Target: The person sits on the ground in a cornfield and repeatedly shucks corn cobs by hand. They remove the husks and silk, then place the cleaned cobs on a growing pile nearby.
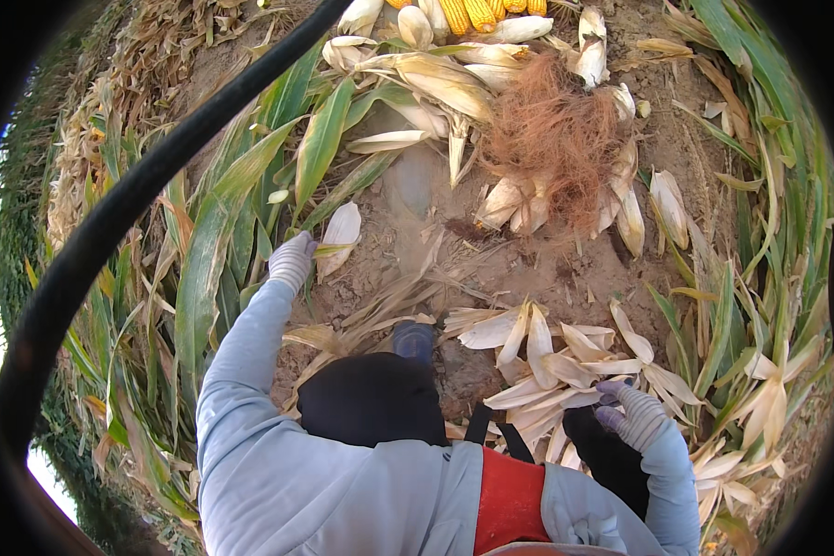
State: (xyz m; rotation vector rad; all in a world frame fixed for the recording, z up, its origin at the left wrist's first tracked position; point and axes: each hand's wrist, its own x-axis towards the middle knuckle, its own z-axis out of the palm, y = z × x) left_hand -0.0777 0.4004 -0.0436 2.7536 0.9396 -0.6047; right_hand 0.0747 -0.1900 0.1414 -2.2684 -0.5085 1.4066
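My left hand [292,263], in a light striped glove, reaches out at the left with its fingertips at a green corn leaf [325,147] and a narrow leaf strip. A pale husk [339,236] lies just to its right. At the lower right, my right hand [629,411], in a similar glove, is above the edge of a pile of dry husks [538,347]; its fingers are bent, and whether they hold anything is hard to see. Husked yellow corn ears [479,14] lie at the top, near ears still in their husks [445,80].
Reddish corn silk [556,139] lies in a clump over husks at the upper right. Cut corn stalks with green leaves [205,257] line the left, and more leaves [799,139] curve along the right. A dark tube [153,187] crosses the view close to the camera.
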